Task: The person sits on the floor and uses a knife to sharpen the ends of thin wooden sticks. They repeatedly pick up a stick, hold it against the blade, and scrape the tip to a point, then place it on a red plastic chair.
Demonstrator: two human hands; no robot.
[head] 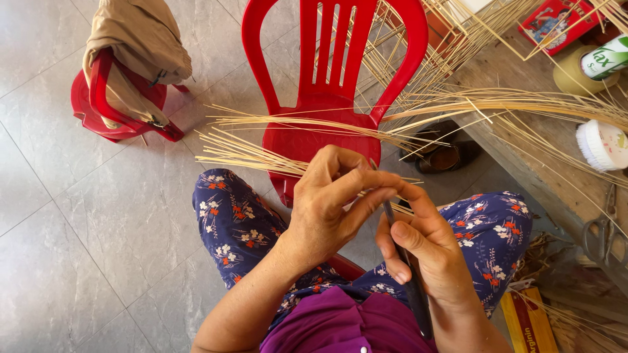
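My left hand [330, 199] pinches a thin pale bamboo strip [275, 163] between thumb and fingers, above my knees. My right hand [425, 252] grips a dark-handled knife [413, 287], its blade pointing up to where the strip meets my left fingers. A bundle of long pale strips [307, 124] lies across the seat of a red plastic chair [330, 98] in front of me. My legs in blue flowered trousers [235, 222] frame the hands.
A small red stool [111, 111] draped with tan cloth stands at the far left on the grey tiled floor. To the right, a wooden bench [556, 163] bears more strips, scissors [598, 238], a white brush [602, 145] and a red box [556, 23]. Dark sandals [445, 153] lie under it.
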